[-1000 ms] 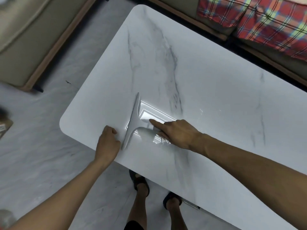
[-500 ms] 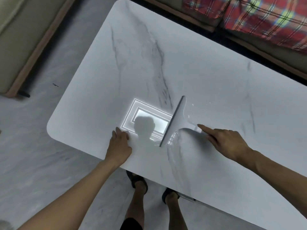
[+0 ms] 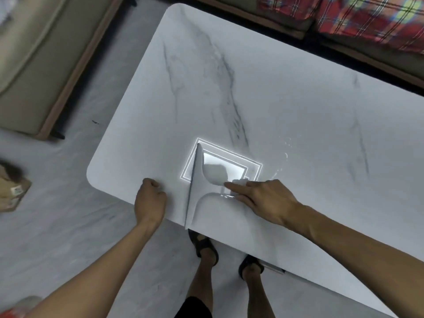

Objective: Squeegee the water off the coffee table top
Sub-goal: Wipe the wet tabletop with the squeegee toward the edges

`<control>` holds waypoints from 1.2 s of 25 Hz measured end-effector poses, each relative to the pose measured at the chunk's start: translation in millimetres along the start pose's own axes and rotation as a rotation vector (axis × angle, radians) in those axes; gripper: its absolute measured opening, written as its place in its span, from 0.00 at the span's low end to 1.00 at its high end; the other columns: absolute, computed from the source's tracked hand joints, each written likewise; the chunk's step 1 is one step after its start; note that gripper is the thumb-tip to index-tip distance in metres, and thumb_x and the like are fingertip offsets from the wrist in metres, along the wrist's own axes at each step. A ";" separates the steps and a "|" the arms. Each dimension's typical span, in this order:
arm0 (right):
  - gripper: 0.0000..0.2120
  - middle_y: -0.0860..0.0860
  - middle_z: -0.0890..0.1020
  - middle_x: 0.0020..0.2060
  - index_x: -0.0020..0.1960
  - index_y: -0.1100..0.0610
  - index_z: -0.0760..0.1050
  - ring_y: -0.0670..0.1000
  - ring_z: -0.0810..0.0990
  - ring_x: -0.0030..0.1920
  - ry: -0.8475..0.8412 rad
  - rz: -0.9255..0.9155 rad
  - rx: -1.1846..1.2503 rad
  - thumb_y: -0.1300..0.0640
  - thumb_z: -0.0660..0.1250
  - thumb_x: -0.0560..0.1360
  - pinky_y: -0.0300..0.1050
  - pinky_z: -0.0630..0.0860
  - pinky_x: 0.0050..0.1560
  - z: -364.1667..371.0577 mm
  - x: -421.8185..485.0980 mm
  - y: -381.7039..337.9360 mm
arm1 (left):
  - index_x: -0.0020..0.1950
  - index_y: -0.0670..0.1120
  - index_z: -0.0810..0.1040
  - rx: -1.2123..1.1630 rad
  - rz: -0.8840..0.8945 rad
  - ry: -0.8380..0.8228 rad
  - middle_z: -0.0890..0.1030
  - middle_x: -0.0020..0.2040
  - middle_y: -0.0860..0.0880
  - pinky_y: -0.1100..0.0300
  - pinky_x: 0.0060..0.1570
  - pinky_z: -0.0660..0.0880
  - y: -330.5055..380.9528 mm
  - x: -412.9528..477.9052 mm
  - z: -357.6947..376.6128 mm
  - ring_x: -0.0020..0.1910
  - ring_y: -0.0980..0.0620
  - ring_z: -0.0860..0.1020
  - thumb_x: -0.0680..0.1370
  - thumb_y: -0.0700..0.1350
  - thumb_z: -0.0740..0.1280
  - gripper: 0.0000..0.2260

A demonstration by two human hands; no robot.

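Note:
A white marble-look coffee table [image 3: 263, 95] fills the middle of the view. On it lies a pale grey squeegee [image 3: 197, 187], its long blade running from the ceiling-light reflection down past the table's near edge. My right hand [image 3: 259, 198] grips the squeegee's handle, index finger stretched along it. Curled into a loose fist, my left hand [image 3: 150, 200] rests on the near edge just left of the blade. A few water drops [image 3: 283, 157] glisten to the right of the reflection.
A beige sofa [image 3: 29, 65] stands at the left across a strip of grey floor. A red plaid cushion [image 3: 367, 17] lies on the seat behind the table. My sandalled feet [image 3: 206, 246] stand at the near edge. A brown box [image 3: 11, 191] sits far left.
The squeegee has swept back to the left, from right of the light reflection to its left side, with the blade end now overhanging the near edge. My left hand stays on the edge.

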State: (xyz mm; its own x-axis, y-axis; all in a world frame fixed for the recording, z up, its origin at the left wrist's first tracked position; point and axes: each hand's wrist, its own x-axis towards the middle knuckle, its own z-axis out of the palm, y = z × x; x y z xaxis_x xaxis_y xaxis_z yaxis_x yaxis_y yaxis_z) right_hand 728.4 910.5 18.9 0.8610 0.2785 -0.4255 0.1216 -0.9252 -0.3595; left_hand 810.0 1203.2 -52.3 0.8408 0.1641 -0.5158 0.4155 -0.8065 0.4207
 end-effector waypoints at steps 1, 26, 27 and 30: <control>0.21 0.48 0.81 0.53 0.74 0.36 0.56 0.56 0.81 0.48 -0.066 -0.086 -0.024 0.42 0.47 0.82 0.46 0.73 0.41 4.7 25.3 -22.7 | 0.51 0.47 0.70 0.005 -0.033 0.042 0.78 0.51 0.46 0.57 0.41 0.67 -10.0 4.5 -10.6 0.44 0.49 0.73 0.74 0.36 0.60 0.09; 0.22 0.42 0.81 0.42 0.73 0.31 0.53 0.51 0.81 0.44 0.008 0.334 0.050 0.38 0.45 0.79 0.45 0.70 0.37 23.6 -105.9 27.5 | 0.49 0.48 0.66 0.238 0.239 -0.286 0.74 0.54 0.46 0.56 0.40 0.68 -6.4 -26.9 31.4 0.48 0.45 0.76 0.74 0.37 0.60 0.08; 0.22 0.43 0.81 0.44 0.73 0.31 0.52 0.52 0.81 0.45 -0.011 0.247 0.069 0.39 0.44 0.79 0.45 0.70 0.38 28.1 -89.7 13.6 | 0.49 0.49 0.67 0.192 0.204 -0.248 0.76 0.50 0.48 0.57 0.39 0.68 -8.0 -29.9 30.2 0.45 0.47 0.76 0.74 0.38 0.60 0.08; 0.21 0.49 0.81 0.48 0.74 0.35 0.53 0.57 0.81 0.47 -0.110 0.016 0.072 0.42 0.47 0.81 0.49 0.74 0.43 55.4 -38.1 -32.7 | 0.51 0.50 0.69 0.166 0.169 -0.171 0.76 0.46 0.52 0.57 0.40 0.70 -17.4 -38.8 28.8 0.43 0.49 0.76 0.75 0.38 0.61 0.08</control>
State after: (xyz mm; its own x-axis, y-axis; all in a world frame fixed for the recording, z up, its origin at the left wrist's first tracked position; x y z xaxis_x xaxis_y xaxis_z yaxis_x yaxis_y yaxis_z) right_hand 664.3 944.4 0.9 0.8027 0.2940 -0.5188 0.0692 -0.9101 -0.4086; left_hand 760.2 1194.6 -61.1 0.8168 -0.0669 -0.5731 0.2004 -0.8985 0.3905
